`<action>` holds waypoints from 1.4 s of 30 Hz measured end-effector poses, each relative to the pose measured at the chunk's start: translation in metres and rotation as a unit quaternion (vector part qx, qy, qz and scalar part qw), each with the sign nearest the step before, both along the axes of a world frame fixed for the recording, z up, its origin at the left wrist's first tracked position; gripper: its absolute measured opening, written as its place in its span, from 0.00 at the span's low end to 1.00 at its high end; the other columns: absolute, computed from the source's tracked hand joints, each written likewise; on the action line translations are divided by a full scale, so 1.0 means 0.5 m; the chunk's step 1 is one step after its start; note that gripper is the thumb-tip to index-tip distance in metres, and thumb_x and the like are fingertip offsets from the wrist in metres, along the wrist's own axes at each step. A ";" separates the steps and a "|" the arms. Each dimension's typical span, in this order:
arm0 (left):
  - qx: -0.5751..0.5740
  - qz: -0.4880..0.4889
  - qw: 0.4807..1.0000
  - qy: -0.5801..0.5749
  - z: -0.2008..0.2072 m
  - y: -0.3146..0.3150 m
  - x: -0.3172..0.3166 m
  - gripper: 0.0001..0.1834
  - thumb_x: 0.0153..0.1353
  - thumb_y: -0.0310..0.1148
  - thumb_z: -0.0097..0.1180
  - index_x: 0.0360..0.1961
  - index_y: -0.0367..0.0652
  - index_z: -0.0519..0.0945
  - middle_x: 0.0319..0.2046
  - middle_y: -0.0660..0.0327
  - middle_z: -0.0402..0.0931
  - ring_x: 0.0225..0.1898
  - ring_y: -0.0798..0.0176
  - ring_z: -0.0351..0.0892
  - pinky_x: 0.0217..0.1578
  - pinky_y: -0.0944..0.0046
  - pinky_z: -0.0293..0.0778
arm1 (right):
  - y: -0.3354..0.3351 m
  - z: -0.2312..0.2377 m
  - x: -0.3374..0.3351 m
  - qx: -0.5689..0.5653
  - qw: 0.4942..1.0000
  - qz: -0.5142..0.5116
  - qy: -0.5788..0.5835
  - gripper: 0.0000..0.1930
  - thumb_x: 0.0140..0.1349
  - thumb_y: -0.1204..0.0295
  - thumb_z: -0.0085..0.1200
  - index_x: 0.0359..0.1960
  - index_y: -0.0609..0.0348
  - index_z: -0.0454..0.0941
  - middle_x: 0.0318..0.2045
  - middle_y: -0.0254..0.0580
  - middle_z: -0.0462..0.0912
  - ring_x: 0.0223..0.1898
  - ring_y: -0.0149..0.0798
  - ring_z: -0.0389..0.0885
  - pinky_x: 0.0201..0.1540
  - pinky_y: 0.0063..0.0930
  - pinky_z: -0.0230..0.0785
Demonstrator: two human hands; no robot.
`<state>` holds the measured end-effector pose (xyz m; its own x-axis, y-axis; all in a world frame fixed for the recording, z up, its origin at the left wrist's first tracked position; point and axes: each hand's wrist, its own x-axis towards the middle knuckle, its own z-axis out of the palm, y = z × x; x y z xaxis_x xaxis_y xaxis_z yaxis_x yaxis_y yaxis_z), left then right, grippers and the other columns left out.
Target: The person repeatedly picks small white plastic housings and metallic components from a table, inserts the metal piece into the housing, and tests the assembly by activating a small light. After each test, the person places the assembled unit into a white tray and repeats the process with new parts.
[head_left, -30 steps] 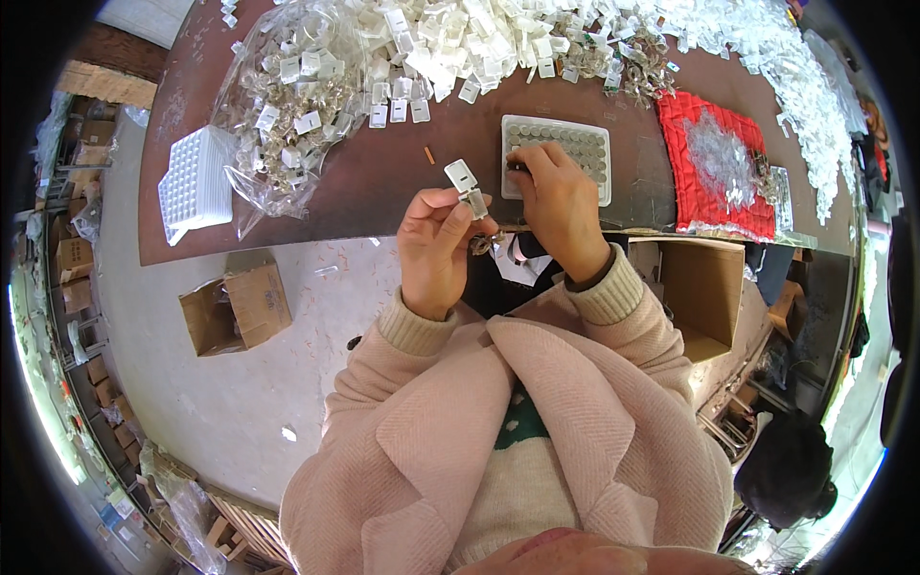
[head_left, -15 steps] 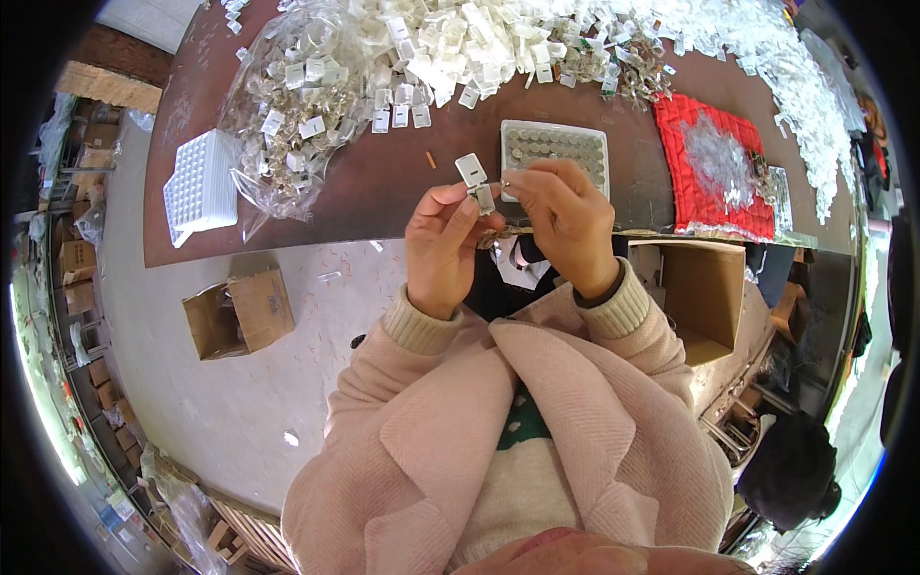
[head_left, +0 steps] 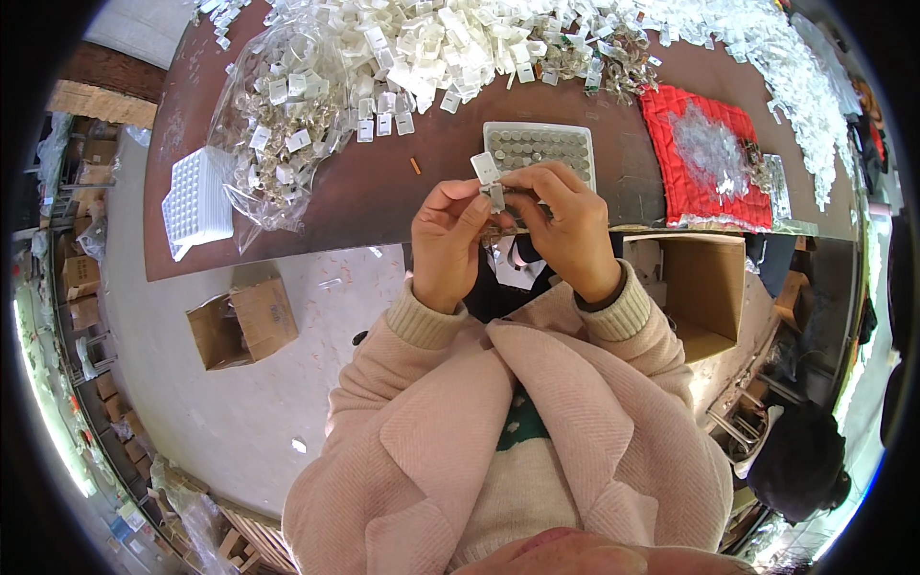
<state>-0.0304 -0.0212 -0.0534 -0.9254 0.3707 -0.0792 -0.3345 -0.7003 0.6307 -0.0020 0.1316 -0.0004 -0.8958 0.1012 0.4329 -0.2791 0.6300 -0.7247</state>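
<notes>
In front of me, at the near edge of the table, my left hand [head_left: 448, 247] pinches a small white plastic case [head_left: 485, 169] between thumb and fingers. Its lid stands raised, and a translucent lower part shows under it. The thumb and fingers of my right hand [head_left: 571, 233] close against the right side of this case. Whatever those fingertips hold is hidden. Just beyond my right hand lies a white tray [head_left: 591, 153] with rows of round silver discs [head_left: 537, 139] that look like button cells.
A heap of white plastic cases [head_left: 422, 53] covers the back of the table. A clear bag [head_left: 311, 182] of small parts and stacked white dimpled trays [head_left: 198, 199] lie left. Right is a red cloth [head_left: 669, 158] with clear pieces. Cardboard boxes [head_left: 264, 311] [head_left: 709, 287] stand below.
My right hand has moved left, its fingertips now against the case instead of just apart from it. The view has shifted slightly, so the table things appear a little farther left.
</notes>
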 end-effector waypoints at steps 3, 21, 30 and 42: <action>0.017 -0.010 1.000 -0.020 0.001 -0.002 0.000 0.07 0.69 0.23 0.56 0.47 0.38 0.76 0.41 0.55 0.84 0.35 0.61 0.85 0.36 0.66 0.82 | 0.001 0.003 0.000 0.005 1.000 -0.002 0.011 0.11 0.55 0.85 0.63 0.40 0.60 0.85 0.36 0.44 0.84 0.35 0.43 0.85 0.37 0.30 0.78; 0.086 -0.070 0.992 -0.053 0.009 -0.014 0.016 0.07 0.70 0.24 0.54 0.48 0.41 0.76 0.42 0.54 0.84 0.37 0.58 0.86 0.39 0.61 0.83 | -0.016 0.010 0.016 -0.027 0.996 0.004 0.087 0.18 0.52 0.86 0.60 0.46 0.59 0.85 0.38 0.43 0.85 0.37 0.43 0.85 0.40 0.31 0.78; 0.051 0.002 0.996 -0.074 -0.013 -0.021 0.021 0.07 0.69 0.22 0.56 0.46 0.41 0.77 0.40 0.54 0.84 0.35 0.59 0.84 0.39 0.61 0.82 | -0.034 -0.014 0.017 0.101 0.981 0.054 0.154 0.19 0.53 0.84 0.58 0.49 0.62 0.82 0.44 0.43 0.86 0.37 0.45 0.84 0.42 0.36 0.77; 0.025 -0.003 0.998 -0.055 -0.014 -0.034 0.010 0.06 0.71 0.26 0.54 0.47 0.41 0.76 0.43 0.48 0.83 0.36 0.61 0.86 0.41 0.60 0.83 | 0.040 -0.056 -0.035 0.225 0.969 -0.095 0.018 0.10 0.56 0.79 0.64 0.40 0.57 0.86 0.33 0.41 0.82 0.35 0.45 0.81 0.40 0.35 0.74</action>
<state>-0.0255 -0.0379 -0.0603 -0.9099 0.3820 -0.1620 -0.4043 -0.7283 0.5532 -0.0193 0.1516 -0.0286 -0.8630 0.0556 0.5022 -0.1475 0.9229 -0.3556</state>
